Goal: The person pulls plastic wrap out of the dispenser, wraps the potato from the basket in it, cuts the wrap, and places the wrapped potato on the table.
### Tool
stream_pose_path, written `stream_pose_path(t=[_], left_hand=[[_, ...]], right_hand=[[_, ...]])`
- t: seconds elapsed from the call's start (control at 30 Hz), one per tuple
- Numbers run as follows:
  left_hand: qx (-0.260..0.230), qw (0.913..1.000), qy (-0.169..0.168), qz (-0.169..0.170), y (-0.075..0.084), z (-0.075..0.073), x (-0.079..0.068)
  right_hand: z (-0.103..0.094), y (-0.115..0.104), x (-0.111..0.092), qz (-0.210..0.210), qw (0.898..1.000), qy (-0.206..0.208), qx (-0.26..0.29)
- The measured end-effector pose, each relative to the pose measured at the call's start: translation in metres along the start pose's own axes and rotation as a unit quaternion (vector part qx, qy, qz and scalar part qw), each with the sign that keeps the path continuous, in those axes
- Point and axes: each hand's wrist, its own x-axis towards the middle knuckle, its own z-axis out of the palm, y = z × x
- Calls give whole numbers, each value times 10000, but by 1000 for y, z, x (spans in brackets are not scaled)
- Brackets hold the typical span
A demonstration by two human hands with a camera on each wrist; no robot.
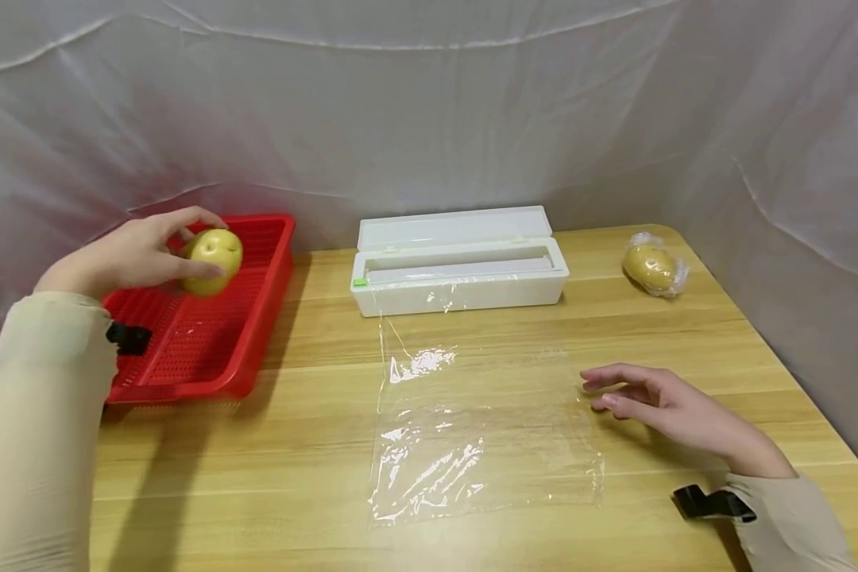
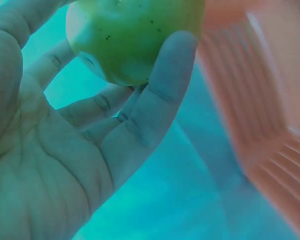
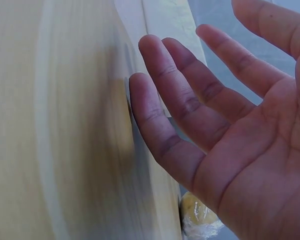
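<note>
My left hand (image 1: 136, 253) holds a yellow potato (image 1: 217, 253) by its fingertips, above the red plastic basket (image 1: 237, 380) on the left. Small dark specks dot the potato's skin in the left wrist view. Over the right part of the table, my right hand (image 1: 675, 413) holds nothing, its fingers relaxed and slightly bent. Those fingertips are close to the right edge of a clear sheet of plastic wrap (image 1: 429, 477), spread flat on the table. The sheet runs back to a white wrap dispenser box (image 1: 465, 295) whose lid (image 1: 454, 229) is up.
At the back right of the wooden table (image 1: 314, 492) lies another potato (image 1: 651, 267) wrapped in clear film. A small green piece (image 1: 360, 282) sits at the dispenser's left front corner. Pale cloth (image 1: 429, 119) hangs behind the table and along its right side.
</note>
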Motion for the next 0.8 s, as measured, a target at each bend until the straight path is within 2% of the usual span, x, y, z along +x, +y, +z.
stream_pose_path(t=[0.07,0.17,0.33,0.43,0.57,0.7,0.8], left_hand=[[305,9987,191,354,25,3,-2],[663,9924,383,962,65,14,-3],[576,9795,154,1925,121,48,-1],[378,9679,-19,2487,145,74,4],[299,9506,-248,3081,172,117,10],[358,9385,-624,3378,197,160,12],[439,9336,-920,3435,212,184,13]], right_hand=[[0,0,0,-1,10000,23,-39],[0,-1,-1,4,9999,59,-98],[3,0,1,21,9998,93,-145],[5,1,3,28,9998,131,-170],[8,0,6,44,9994,173,-288],[8,0,6,51,9993,171,-315],[8,-1,5,75,9993,177,-318]])
